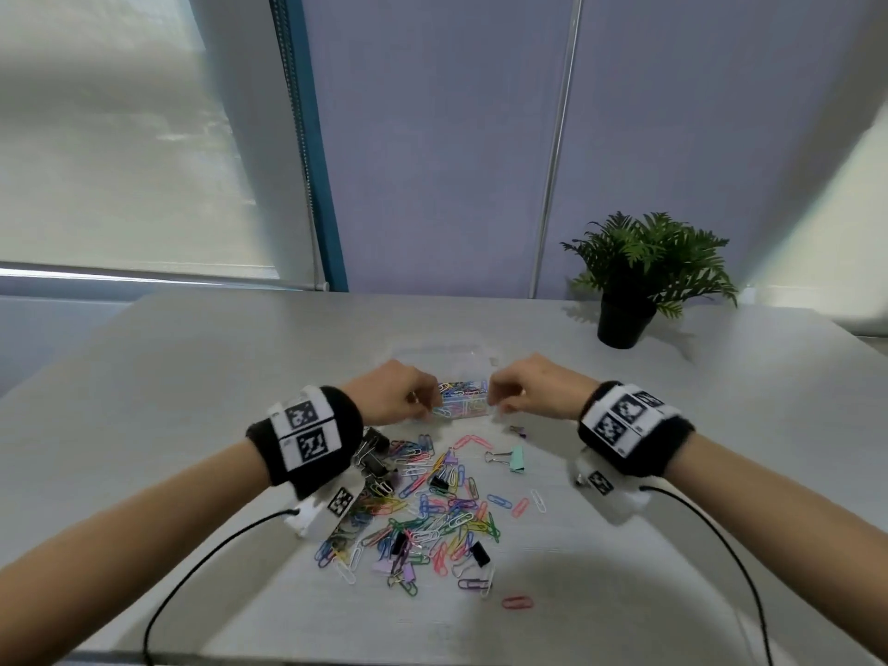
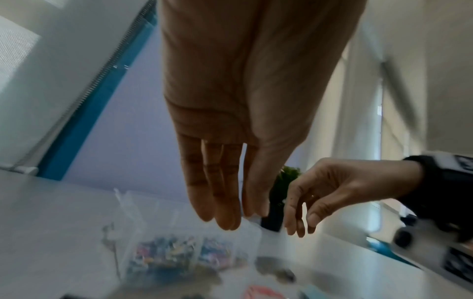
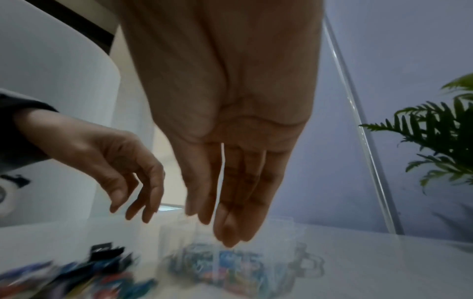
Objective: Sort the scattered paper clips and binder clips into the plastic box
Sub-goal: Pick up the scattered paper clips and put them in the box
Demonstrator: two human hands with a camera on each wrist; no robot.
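Note:
A clear plastic box (image 1: 468, 411) with its lid folded back stands mid-table, with coloured paper clips inside. My left hand (image 1: 423, 401) hovers at its left end and my right hand (image 1: 499, 401) at its right end. In the left wrist view the left hand (image 2: 238, 218) points straight fingers down at the box (image 2: 133, 214). The right hand (image 3: 217, 228) hangs over the box (image 3: 281, 228) the same way. Neither hand holds anything. A pile of paper clips and binder clips (image 1: 432, 511) lies in front of the box.
A mint binder clip (image 1: 514, 458) and a small purple one (image 1: 518, 431) lie right of the pile. Black binder clips (image 1: 375, 454) sit under my left wrist. A potted fern (image 1: 624, 319) stands at the back right. Cables trail from both wrists.

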